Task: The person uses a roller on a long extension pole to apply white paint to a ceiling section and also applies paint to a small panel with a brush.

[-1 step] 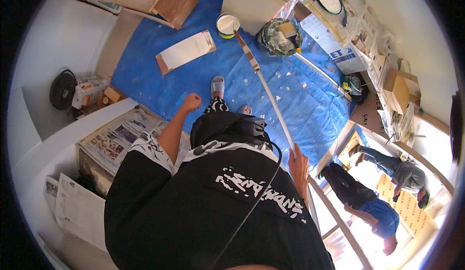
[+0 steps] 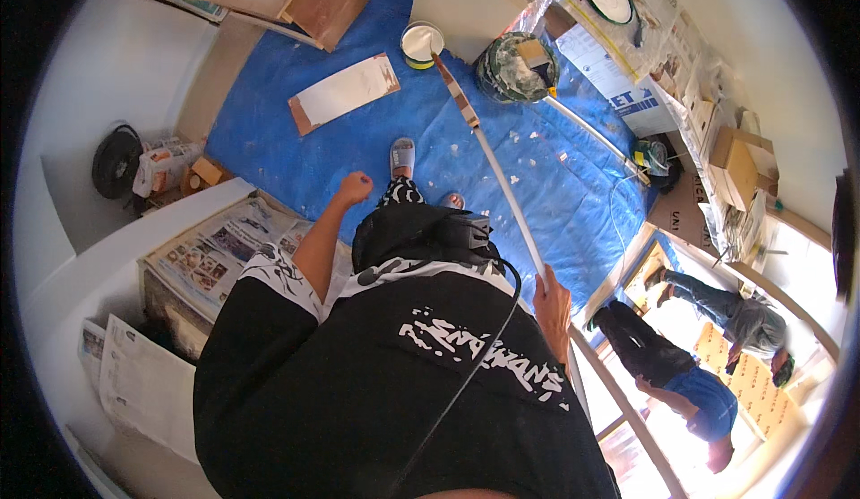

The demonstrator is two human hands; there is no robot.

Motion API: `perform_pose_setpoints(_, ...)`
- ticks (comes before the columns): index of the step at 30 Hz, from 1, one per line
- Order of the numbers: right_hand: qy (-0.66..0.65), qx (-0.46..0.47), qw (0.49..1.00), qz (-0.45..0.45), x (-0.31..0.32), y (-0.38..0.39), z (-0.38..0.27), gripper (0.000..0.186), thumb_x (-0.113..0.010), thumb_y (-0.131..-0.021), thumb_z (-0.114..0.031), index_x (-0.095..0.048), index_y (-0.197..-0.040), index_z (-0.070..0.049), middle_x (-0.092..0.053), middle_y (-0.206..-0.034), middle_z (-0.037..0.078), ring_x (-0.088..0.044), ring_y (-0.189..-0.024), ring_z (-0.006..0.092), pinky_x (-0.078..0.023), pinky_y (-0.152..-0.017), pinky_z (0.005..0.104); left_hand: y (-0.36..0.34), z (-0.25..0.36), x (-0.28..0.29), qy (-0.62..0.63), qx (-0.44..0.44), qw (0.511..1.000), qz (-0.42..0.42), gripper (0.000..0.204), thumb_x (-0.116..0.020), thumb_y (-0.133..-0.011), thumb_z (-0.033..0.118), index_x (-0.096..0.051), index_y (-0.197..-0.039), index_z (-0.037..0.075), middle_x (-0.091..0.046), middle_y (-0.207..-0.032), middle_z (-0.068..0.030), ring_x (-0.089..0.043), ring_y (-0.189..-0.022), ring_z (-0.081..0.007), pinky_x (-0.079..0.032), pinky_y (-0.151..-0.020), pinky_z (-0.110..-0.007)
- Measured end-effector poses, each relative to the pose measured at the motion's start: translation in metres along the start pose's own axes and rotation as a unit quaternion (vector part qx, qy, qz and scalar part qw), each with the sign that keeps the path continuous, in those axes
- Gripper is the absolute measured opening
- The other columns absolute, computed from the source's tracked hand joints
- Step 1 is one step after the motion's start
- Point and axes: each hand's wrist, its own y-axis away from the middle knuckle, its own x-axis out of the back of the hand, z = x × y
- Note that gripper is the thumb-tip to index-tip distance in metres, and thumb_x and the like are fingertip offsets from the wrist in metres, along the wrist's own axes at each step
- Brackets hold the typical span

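My right hand is wrapped round a long white pole that slants away from me across the floor. A brown, stick-like piece is joined to its far end, and the tip of that piece reaches over the paint can, which holds white paint. Whether the tip dips into the paint, and what kind of tool head it is, I cannot make out. My left hand hangs to the left with its fingers curled closed, with nothing visible in it. A white board with brown ends lies left of the can.
Blue sheeting covers the floor. Right of the can stands a dark bucket with another pole leaning out. A paper-covered ledge runs along the right. Two people are beyond the opening at lower right. A wooden box stands far left.
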Motion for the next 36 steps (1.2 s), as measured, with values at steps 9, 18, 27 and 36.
perform_pose_setpoints(9,-0.027,0.031,0.999,0.024,-0.011,0.021,0.078,0.034,-0.056,-0.093,-0.023,-0.06,-0.121,-0.004,-0.064,-0.077,0.028,-0.064,-0.072,0.044,-0.049,-0.06,0.0489,0.078,-0.047,-0.07,-0.046,-0.009,0.997,0.054,0.027,-0.063,-0.076,0.021,-0.07,-0.094,0.001,-0.07,-0.082,-0.0178,-0.069,-0.071,-0.0283,-0.055,-0.062,-0.039)
perform_pose_setpoints(18,-0.081,0.061,0.994,0.044,-0.015,0.05,0.147,0.035,-0.059,-0.093,-0.023,-0.061,-0.122,-0.003,-0.064,-0.071,0.025,-0.065,-0.06,0.0345,-0.048,-0.056,0.0424,0.144,-0.133,-0.128,-0.033,0.044,0.993,0.101,0.032,-0.065,-0.076,0.024,-0.071,-0.099,0.004,-0.07,-0.093,-0.0205,-0.068,-0.088,-0.0339,-0.053,-0.082,-0.042)
perform_pose_setpoints(27,-0.088,0.145,0.985,0.013,-0.049,0.048,0.129,0.035,-0.061,-0.092,-0.025,-0.063,-0.118,-0.002,-0.064,-0.067,0.024,-0.066,-0.055,0.0271,-0.049,-0.054,0.0389,0.183,-0.167,-0.119,-0.019,0.07,0.991,0.112,0.031,-0.068,-0.073,0.026,-0.071,-0.095,0.004,-0.07,-0.092,-0.0194,-0.068,-0.09,-0.0344,-0.052,-0.081,-0.04)
perform_pose_setpoints(36,-0.095,0.138,0.985,-0.045,-0.196,0.005,0.05,0.038,-0.059,-0.091,-0.032,-0.065,-0.113,-0.001,-0.067,-0.093,0.027,-0.067,-0.087,0.0425,-0.052,-0.078,0.0456,0.203,-0.23,-0.052,0.067,0.065,0.986,0.137,0.033,-0.073,-0.07,0.032,-0.072,-0.089,0.005,-0.071,-0.086,-0.0157,-0.069,-0.083,-0.0281,-0.053,-0.078,-0.039)
